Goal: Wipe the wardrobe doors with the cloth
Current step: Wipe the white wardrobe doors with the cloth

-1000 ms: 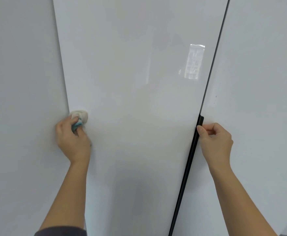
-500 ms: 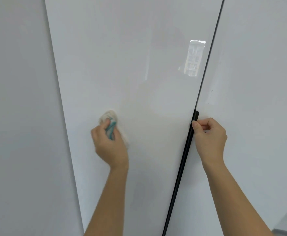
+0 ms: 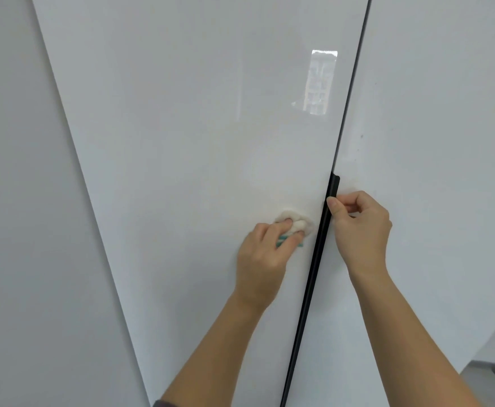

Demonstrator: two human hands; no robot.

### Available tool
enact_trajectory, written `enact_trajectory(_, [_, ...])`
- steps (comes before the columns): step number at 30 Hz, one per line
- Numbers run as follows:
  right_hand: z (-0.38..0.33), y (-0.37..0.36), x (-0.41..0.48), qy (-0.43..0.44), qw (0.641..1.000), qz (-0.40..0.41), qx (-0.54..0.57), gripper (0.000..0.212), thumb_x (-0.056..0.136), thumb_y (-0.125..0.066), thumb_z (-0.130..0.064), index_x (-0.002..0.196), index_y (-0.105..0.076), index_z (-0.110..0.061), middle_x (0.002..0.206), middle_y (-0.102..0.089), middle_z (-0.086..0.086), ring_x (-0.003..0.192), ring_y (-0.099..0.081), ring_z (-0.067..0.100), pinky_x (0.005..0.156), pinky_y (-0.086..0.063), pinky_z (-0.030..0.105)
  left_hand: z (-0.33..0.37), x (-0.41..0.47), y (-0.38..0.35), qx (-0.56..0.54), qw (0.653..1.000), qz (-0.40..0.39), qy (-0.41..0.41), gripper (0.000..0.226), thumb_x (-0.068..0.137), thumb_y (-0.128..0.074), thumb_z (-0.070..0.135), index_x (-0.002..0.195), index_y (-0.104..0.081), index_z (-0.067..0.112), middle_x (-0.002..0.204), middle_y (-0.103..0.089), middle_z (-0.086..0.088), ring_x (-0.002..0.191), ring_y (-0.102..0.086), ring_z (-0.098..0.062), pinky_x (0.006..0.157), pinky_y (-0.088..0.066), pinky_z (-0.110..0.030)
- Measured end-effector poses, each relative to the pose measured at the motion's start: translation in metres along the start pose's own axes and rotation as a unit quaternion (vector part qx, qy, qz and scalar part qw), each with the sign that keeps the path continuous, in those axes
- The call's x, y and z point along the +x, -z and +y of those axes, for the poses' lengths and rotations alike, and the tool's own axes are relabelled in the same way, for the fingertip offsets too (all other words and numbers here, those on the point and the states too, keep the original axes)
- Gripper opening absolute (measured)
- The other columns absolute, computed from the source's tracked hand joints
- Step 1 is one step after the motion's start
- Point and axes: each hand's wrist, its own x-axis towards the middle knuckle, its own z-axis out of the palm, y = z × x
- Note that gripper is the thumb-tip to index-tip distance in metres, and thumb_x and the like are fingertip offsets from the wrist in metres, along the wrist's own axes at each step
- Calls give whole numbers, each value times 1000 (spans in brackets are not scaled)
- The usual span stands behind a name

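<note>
Three pale panels fill the view: a matt left panel [image 3: 20, 230], a glossy white middle door [image 3: 196, 127] and a right door [image 3: 445, 127] next to it. A long black handle strip [image 3: 313, 274] runs down the middle door's right edge, from about mid-height to the bottom of the view. Higher on the gloss sits a bright window reflection [image 3: 321, 82].

Both bare forearms reach up from below. The right hand [image 3: 360, 227] holds the strip near its top end, thumb pressed on the black face and the other fingers [image 3: 350, 208] curled in on the right-door side. The left hand [image 3: 265, 254] is level with it on the middle door, its fingers [image 3: 287, 221] curled round a bunched cream cloth [image 3: 297, 223] with a teal stripe. It presses the cloth flat to the gloss, just left of the strip and close to the other hand. A few tiny dark specks [image 3: 361, 136] mark the right door above the strip.
</note>
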Motion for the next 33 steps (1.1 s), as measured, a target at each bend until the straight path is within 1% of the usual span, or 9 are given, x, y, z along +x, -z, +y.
enact_trajectory(2, [1,-1,-1,-6,1000,0,-4,11,89,-66,-19,79,-64,-21,77,-65,-15,71,-56,0,64,-43,15,-24,-6,16,9,1000,3,14,13,94,-65,8,101,-73,16,100,-71,-7,75,-62,-28,62,-52,-35])
enact_trajectory(8, [0,-4,-8,-14,1000,22,-15,8,90,-65,-19,83,-65,-17,78,-64,-16,71,-55,0,64,-41,13,-93,-26,72,46,994,18,101,30,101,-50,12,88,-77,9,102,-72,-5,86,-64,-28,69,-54,-34])
enact_trajectory(13, [0,-7,-10,-25,999,37,-28,8,91,-64,-21,85,-65,-16,78,-62,-16,74,-55,1,63,-41,17,-133,-35,95,31,982,29,186,27,83,-59,-13,96,-75,6,105,-67,-9,95,-62,-29,77,-52,-32])
enact_trajectory(16, [0,-7,-11,-27,999,37,-26,8,92,-63,-22,87,-65,-16,78,-61,-17,73,-55,0,62,-40,14,-146,-39,105,10,944,67,322,32,83,-55,-11,102,-72,7,111,-62,-8,103,-61,-25,84,-52,-34])
enact_trajectory(21, [2,-6,-12,-26,999,27,-13,6,91,-64,-20,86,-66,-18,77,-62,-18,67,-55,-7,58,-37,1,-146,-38,107,16,879,148,453,30,85,-54,-7,109,-67,6,114,-63,-10,109,-57,-18,93,-40,-12])
enact_trajectory(23, [1,-5,-14,-25,1000,17,-3,9,91,-65,-20,82,-65,-20,76,-62,-17,66,-55,-9,58,-37,0,-152,-40,105,4,842,197,502,28,86,-57,-1,112,-66,6,114,-64,-9,109,-58,-19,97,-44,-17])
enact_trajectory(25, [2,-4,-10,-17,1000,6,5,13,90,-65,-19,78,-63,-23,76,-64,-16,66,-55,-10,59,-38,0,-153,-41,98,-15,814,241,529,27,87,-58,5,114,-65,8,116,-65,-7,110,-60,-19,98,-47,-24])
enact_trajectory(28, [5,-2,-7,-9,1000,-10,20,15,90,-66,-17,77,-63,-23,75,-65,-15,64,-54,-7,60,-39,2,-137,-37,85,-20,788,287,544,28,87,-58,6,114,-66,9,115,-67,-4,110,-61,-15,95,-48,-19])
enact_trajectory(33, [10,-1,-4,2,999,-28,46,14,89,-67,-17,77,-63,-22,73,-64,-16,64,-55,-6,61,-40,4,-86,-25,56,-36,791,286,540,24,87,-63,10,110,-68,13,111,-66,1,105,-61,-8,92,-51,-23])
